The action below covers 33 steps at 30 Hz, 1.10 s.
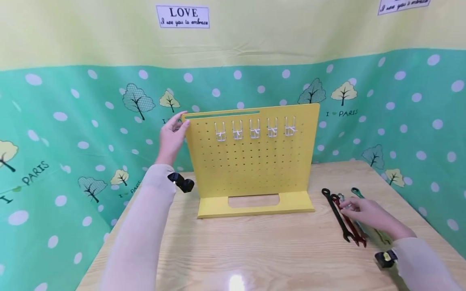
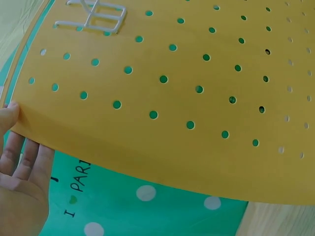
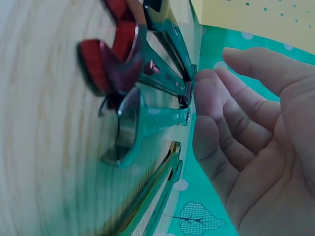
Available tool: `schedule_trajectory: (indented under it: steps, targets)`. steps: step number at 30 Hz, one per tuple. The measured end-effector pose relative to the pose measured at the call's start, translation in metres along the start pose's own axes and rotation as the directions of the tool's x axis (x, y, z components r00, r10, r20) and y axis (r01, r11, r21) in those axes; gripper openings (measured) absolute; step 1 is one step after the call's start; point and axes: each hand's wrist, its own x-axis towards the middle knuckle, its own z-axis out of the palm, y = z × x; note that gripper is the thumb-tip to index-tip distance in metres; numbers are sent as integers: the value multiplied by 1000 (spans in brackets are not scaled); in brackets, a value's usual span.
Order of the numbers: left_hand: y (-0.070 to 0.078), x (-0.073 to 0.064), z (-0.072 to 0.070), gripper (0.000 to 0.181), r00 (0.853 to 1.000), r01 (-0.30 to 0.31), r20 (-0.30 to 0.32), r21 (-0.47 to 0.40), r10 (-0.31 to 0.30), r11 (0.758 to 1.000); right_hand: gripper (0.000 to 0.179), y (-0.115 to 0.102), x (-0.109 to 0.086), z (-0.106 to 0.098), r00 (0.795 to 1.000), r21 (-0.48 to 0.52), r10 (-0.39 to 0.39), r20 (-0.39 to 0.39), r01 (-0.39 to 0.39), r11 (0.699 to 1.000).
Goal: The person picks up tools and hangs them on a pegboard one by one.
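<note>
My left hand (image 1: 172, 137) grips the upper left corner of a yellow pegboard (image 1: 251, 176), which stands upright on its base. In the left wrist view the thumb lies on the board's front and the other fingers are behind its edge. Several white wire hooks (image 1: 255, 130) hang in a row near the top. Over a group of wrenches at the right hovers my right hand (image 1: 375, 216), fingers loosely bent, holding nothing. Among them are a black wrench (image 1: 338, 216), a red wrench (image 1: 350, 223), a silver wrench (image 3: 129, 130) and a green wrench (image 1: 356, 191), the last partly hidden by the hand.
The wooden table (image 1: 247, 246) extends in front of the board. A green and cream curtain (image 1: 233, 87) with dots and trees closes off the back and sides. Both wrists carry a small black camera, such as the left one (image 1: 181, 182).
</note>
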Motion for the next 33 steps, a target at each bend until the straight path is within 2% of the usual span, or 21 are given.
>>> schedule_trajectory:
  steps: [3, 7, 13, 23, 25, 29, 33]
  targets:
    - [0, 1, 8, 47, 1000, -10, -8, -20, 10, 1000, 30, 3, -1, -4, 1000, -24, 19, -16, -19, 1000]
    - [-1, -1, 4, 47, 1000, -5, -18, -15, 5, 1000, 27, -1, 1, 2, 999, -18, 43, 0, -43, 999]
    - [1, -2, 3, 48, 1000, 0, -14, -12, 0, 1000, 25, -3, 3, 4, 995, -44, 94, -20, -95, 995]
    - [4, -3, -1, 48, 1000, 9, -22, -4, -9, 1000, 27, -3, 8, 14, 979, -52, 203, -31, -205, 977]
    - [4, -3, -1, 48, 1000, 13, -21, -7, -13, 1000, 29, -4, 10, 15, 974, -55, 222, -36, -224, 973]
    - [5, -2, -2, 49, 1000, 16, -14, -14, -16, 1000, 43, -8, 14, 17, 968, -67, 246, -45, -248, 966]
    - [5, -3, -1, 48, 1000, 19, -5, -20, -19, 1000, 47, -13, 16, 18, 961, -50, 271, -49, -274, 961]
